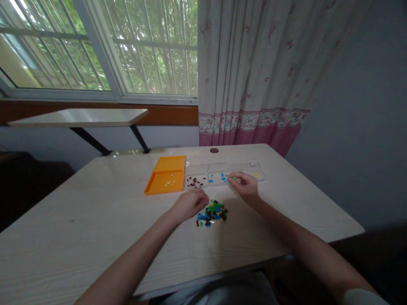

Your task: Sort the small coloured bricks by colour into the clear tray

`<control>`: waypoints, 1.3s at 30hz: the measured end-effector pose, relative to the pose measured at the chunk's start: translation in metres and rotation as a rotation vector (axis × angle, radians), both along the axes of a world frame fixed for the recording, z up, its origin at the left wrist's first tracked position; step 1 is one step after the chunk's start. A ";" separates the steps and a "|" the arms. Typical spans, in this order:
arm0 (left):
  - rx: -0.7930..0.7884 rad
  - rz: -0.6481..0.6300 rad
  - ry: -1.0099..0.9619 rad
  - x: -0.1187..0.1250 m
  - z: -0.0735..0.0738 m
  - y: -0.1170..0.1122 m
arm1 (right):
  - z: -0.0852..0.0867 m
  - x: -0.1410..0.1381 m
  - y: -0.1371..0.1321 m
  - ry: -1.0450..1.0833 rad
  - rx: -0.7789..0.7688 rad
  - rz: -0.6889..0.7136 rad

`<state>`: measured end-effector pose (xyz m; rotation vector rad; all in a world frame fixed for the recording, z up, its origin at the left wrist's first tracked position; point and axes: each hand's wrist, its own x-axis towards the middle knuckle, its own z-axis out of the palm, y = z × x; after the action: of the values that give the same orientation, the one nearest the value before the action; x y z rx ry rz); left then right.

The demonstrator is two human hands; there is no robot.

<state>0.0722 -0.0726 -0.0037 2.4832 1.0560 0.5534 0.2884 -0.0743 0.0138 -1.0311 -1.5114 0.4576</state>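
Note:
A loose pile of small building bricks (pixel 212 213), green, blue, brown and yellow, lies on the table in front of me. My left hand (pixel 191 204) rests at the pile's left edge, fingers curled together; what they may hold is too small to make out. Over the row of clear boxes, my right hand (pixel 245 185) pinches a small green brick (pixel 234 178) at its fingertips. Just left of those fingers is a clear box (pixel 217 184) with a few blue bricks. Another clear box (pixel 196 187) contains brown bricks. Yellow pieces (pixel 258 174) lie in the rightmost box, partly behind my hand.
An open orange case (pixel 170 164) with white pieces stands left of the clear boxes, whose transparent lids (pixel 218 167) lie folded back. A raised shelf (pixel 79 117) on black legs occupies the table's far left. Behind the table (pixel 104 220) hang curtains (pixel 251 84) beside a window.

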 end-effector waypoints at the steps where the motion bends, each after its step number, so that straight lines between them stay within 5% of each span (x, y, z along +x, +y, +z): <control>1: 0.000 -0.002 0.003 0.000 0.000 0.000 | -0.001 0.000 0.000 -0.004 -0.003 0.003; 7: 0.015 -0.014 0.028 0.000 0.001 0.000 | -0.005 0.005 0.004 -0.082 0.020 -0.022; 12: 0.020 -0.025 0.038 -0.001 0.000 0.001 | -0.002 0.035 0.019 -0.468 0.057 -0.021; 22: 0.012 -0.045 0.038 -0.001 0.005 -0.002 | -0.005 0.086 0.049 -0.913 -0.222 -0.164; 32: 0.036 -0.052 0.062 -0.002 0.000 0.000 | -0.005 0.082 0.047 -0.920 -0.289 -0.164; 39: 0.034 -0.050 0.077 -0.001 0.003 -0.001 | -0.008 0.038 0.024 -0.942 -0.159 0.083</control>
<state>0.0708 -0.0736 -0.0002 2.5712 1.0174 0.4682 0.3262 -0.0504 0.0063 -1.4098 -2.3786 0.1320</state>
